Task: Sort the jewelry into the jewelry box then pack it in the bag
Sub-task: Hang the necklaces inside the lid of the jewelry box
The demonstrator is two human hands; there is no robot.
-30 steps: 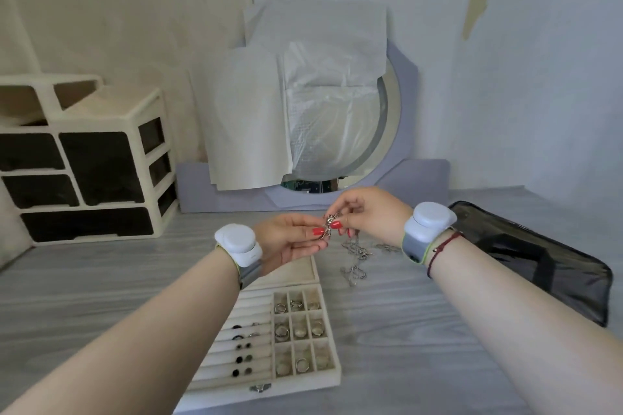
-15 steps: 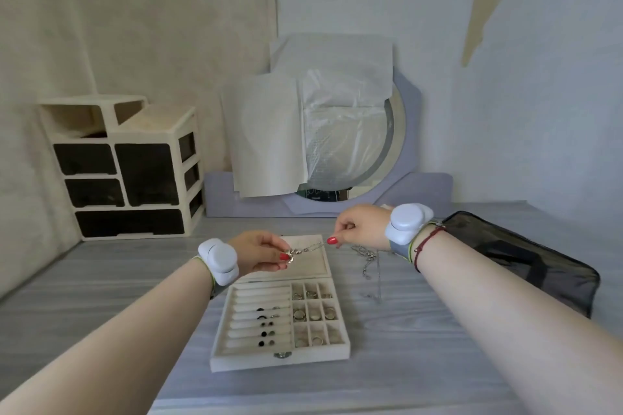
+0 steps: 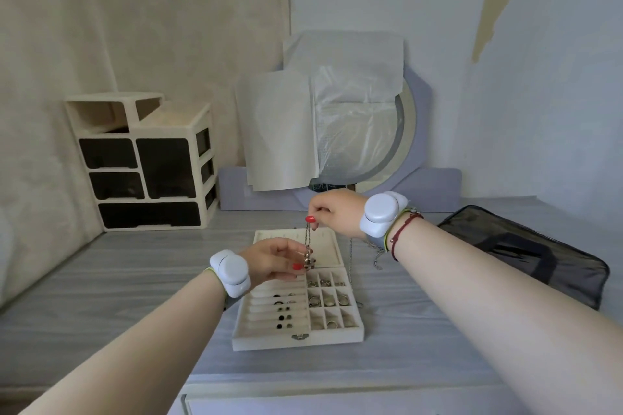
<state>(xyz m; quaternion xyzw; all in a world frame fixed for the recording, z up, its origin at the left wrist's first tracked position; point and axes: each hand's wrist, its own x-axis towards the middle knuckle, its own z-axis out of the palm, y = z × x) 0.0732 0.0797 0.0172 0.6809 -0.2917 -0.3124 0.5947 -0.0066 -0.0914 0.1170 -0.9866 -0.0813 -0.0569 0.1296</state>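
An open cream jewelry box (image 3: 269,337) lies on the grey table, with earrings in its left rows and rings in its right cells. Above the box hangs a thin chain necklace (image 3: 307,239) with a small pendant at the bottom. My right hand (image 3: 333,210) pinches the chain's top end. My left hand (image 3: 274,261) pinches the pendant end, just over the box's upper left part. More chains (image 3: 377,254) lie on the table right of the box, partly behind my right wrist. A black bag (image 3: 526,249) lies flat at the right.
A cream drawer organiser (image 3: 148,162) stands at the back left. A round mirror on a lilac stand (image 3: 421,192), covered with paper and plastic sheets, leans against the back wall. The table's front edge (image 3: 303,387) runs below the box.
My right hand has risen and my left hand has dropped, so the necklace now hangs nearly upright over the box instead of stretching sideways between the hands. The camera view has tilted up.
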